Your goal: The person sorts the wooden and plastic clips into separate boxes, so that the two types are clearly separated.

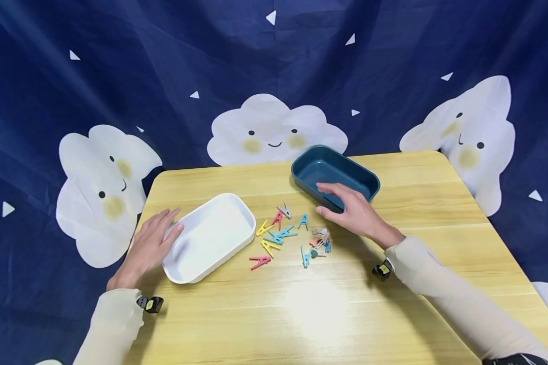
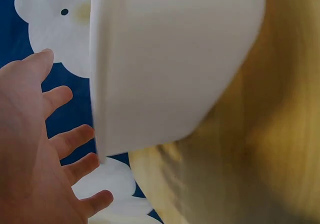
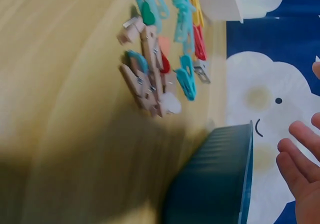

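My left hand (image 1: 151, 245) hovers by the left end of a white rectangular tray (image 1: 182, 276), fingers spread and holding nothing. In the left wrist view the fingertips lie close to the tray's rim (image 2: 98, 109); whether they touch it I cannot tell. Over the near edge of a dark teal tray (image 1: 370, 178) is my right hand (image 1: 353, 210), its fingers extended and nothing in them. Between the trays lie several plastic clothespins (image 1: 280, 234) in blue, yellow, pink and grey. Just right of them sits a small pile of wooden clothespins (image 3: 152, 74) with coloured decorations.
Everything stands on a light wood table (image 1: 237, 324) with rounded corners. Behind it hangs a dark blue curtain (image 1: 237, 61) with smiling clouds. A small black camera is strapped at each wrist.
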The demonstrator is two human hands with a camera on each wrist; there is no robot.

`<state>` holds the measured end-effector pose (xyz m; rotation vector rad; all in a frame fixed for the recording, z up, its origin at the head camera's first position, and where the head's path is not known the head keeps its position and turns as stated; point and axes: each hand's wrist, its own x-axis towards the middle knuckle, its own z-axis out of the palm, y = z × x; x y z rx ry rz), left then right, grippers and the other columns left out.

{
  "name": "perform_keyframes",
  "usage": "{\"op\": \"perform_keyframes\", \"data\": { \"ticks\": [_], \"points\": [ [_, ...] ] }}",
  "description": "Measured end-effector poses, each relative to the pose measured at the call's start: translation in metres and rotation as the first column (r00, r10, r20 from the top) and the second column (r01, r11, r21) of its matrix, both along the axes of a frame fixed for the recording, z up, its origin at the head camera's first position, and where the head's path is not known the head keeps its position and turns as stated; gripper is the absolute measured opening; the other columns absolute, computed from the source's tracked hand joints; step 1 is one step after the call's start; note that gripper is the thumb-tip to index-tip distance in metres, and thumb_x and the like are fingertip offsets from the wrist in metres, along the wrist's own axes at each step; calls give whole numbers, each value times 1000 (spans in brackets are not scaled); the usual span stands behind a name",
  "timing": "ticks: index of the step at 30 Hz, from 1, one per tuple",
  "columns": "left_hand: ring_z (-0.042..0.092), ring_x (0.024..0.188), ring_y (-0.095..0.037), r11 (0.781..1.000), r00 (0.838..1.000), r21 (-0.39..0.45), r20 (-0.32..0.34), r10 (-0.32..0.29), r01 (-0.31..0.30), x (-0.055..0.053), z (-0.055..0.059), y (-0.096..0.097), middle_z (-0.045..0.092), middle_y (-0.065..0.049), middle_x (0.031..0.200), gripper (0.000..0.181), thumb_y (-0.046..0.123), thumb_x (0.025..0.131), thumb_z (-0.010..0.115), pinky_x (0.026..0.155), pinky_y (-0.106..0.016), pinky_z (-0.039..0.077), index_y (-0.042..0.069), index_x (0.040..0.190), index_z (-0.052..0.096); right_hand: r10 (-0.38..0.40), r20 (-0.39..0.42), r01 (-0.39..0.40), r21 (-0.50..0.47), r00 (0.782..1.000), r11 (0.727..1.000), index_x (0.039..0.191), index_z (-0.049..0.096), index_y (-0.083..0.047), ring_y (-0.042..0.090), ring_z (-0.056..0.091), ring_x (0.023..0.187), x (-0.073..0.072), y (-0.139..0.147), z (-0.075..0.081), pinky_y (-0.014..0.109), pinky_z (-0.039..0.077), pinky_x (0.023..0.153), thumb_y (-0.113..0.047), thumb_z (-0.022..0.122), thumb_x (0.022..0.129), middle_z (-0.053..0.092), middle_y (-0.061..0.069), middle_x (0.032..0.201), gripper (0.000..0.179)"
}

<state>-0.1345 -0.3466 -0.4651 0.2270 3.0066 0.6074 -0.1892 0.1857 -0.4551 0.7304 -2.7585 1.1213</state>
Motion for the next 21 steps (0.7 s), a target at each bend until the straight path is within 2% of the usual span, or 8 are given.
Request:
{"op": "perform_keyframes", "data": {
  "ticks": [4, 8, 15, 21],
  "points": [
    [25, 157, -61, 999, 1000, 35, -6, 19, -19, 6, -7, -3, 30, -32, 173, 64, 50, 117, 41, 119, -85, 22, 15, 172, 35, 18, -4, -19, -31, 1000, 999, 153, 63, -14, 31, 69, 133, 7, -1, -6, 55, 56, 112, -34, 82, 100, 68, 4, 149, 60],
    [27, 155, -62, 997, 999, 81, -36, 16, -13, 9, -15, -5, 32, -33, 172, 62, 45, 117, 46, 116, -85, 24, 14, 170, 39, 42, -4, -42, -70, 999, 997, 148, 67, -13, 31, 71, 129, 16, -2, -10, 55, 57, 110, -28, 84, 98, 71, 5, 145, 55],
    [26, 156, -61, 993, 999, 113, -32, 35, -31, 13, -26, -5, 29, -33, 173, 63, 44, 116, 49, 119, -83, 24, 13, 170, 38, 162, 33, -158, -116, 986, 981, 145, 69, -13, 29, 71, 129, 29, -6, -25, 53, 59, 109, -20, 84, 98, 72, 5, 143, 49],
    [26, 157, -59, 988, 998, 143, -15, 60, -58, 16, -30, -4, 28, -32, 174, 63, 45, 117, 48, 119, -83, 27, 13, 171, 37, 225, 69, -221, -65, 972, 973, 141, 71, -12, 25, 70, 130, 35, -9, -43, 53, 59, 109, -21, 84, 98, 74, 1, 141, 46]
  ]
}}
